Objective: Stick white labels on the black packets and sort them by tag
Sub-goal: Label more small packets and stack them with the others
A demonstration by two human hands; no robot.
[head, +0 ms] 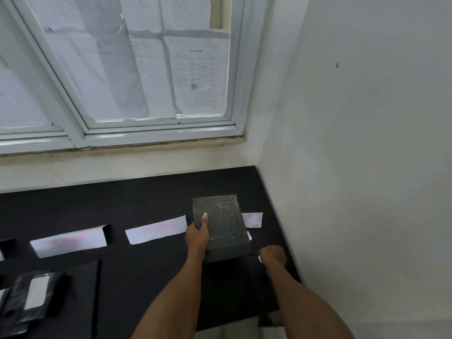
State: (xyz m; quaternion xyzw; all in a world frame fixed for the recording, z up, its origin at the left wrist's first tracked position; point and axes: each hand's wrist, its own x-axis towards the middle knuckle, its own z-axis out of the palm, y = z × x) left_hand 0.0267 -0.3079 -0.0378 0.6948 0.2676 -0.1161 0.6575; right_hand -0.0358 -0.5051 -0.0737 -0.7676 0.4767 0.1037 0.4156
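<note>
Over matte tabletop, glossy rectangular packet

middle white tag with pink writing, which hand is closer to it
Left. The left hand holds the black packet right beside the right end of that tag. The right hand is farther right, past the packet.

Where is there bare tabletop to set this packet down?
Free: the strip between the tags and the wall, and the middle patch between the middle tag and the labelled packets. Crowded: the right corner, where the left hand holds the packet over the right tag, right hand beside it.
</note>
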